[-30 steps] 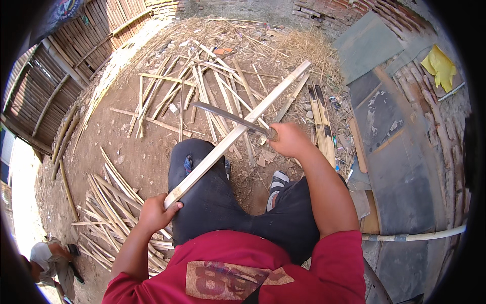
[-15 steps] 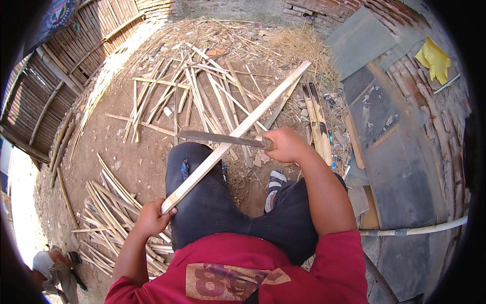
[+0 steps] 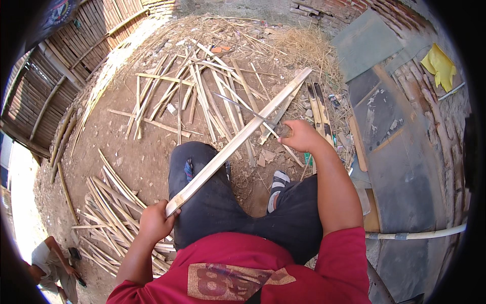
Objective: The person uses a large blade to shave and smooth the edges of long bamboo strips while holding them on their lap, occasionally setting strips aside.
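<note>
My left hand [image 3: 156, 220] is closed around the near end of a long, pale bamboo strip [image 3: 223, 153]. The strip slants up over my left thigh, its far end pointing away to the right. In my right hand [image 3: 298, 137] is the handle of a machete, mostly hidden by the fingers. Its narrow-looking blade [image 3: 242, 107] points far left, seen nearly edge-on, and crosses the upper half of the strip. Whether the blade touches the strip I cannot tell.
Split bamboo strips [image 3: 203, 96] lie scattered on the dirt ahead, and a second pile [image 3: 114, 218] is by my left side. Dark boards [image 3: 400, 167] and a pale pole [image 3: 430, 231] lie at the right. Another person [image 3: 53, 266] is at the lower left.
The machete has moved farther up the strip and turned from broadside to nearly edge-on, its tip swinging away from me. My left hand keeps its grip. The other person's arm has shifted.
</note>
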